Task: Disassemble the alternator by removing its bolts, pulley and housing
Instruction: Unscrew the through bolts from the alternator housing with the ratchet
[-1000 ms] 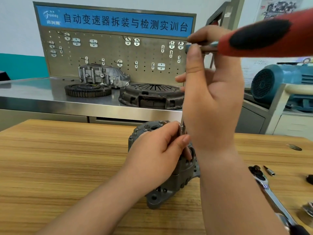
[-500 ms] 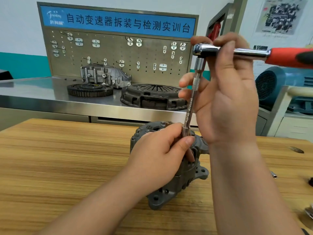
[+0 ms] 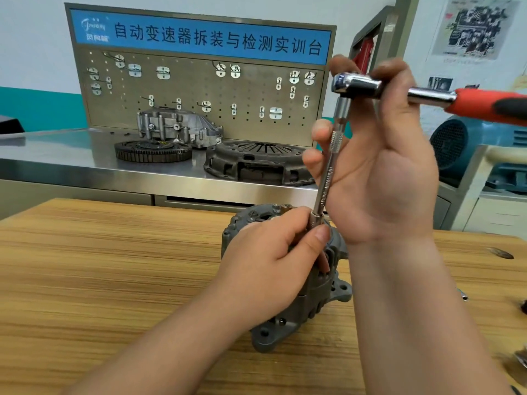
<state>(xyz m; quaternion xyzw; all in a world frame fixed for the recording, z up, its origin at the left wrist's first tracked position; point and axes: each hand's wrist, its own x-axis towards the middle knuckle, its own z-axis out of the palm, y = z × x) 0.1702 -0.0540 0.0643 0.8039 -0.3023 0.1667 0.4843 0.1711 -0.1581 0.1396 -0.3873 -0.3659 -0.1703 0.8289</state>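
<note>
A grey alternator (image 3: pixel 316 306) stands on the wooden table (image 3: pixel 114 266). My left hand (image 3: pixel 273 263) rests over its top and pinches the socket (image 3: pixel 315 219) at the lower end of a long extension bar (image 3: pixel 328 169). The bar rises to a chrome ratchet (image 3: pixel 359 85) with a red and black handle (image 3: pixel 490 105) pointing right. My right hand (image 3: pixel 382 166) holds the ratchet head, fingers curled round it, palm facing me. The bolt under the socket is hidden.
Behind the table runs a steel bench (image 3: pixel 71 163) with a flywheel (image 3: pixel 152 151), a clutch cover (image 3: pixel 256 163), a cast housing (image 3: pixel 176 128) and a pegboard (image 3: pixel 199 89). Small metal parts (image 3: pixel 463 296) lie at the table's right edge. A blue motor (image 3: pixel 456 143) stands at the right.
The ratchet handle has swung away from the camera to point right, and its head has dropped a little. My left hand has stayed on the socket and alternator.
</note>
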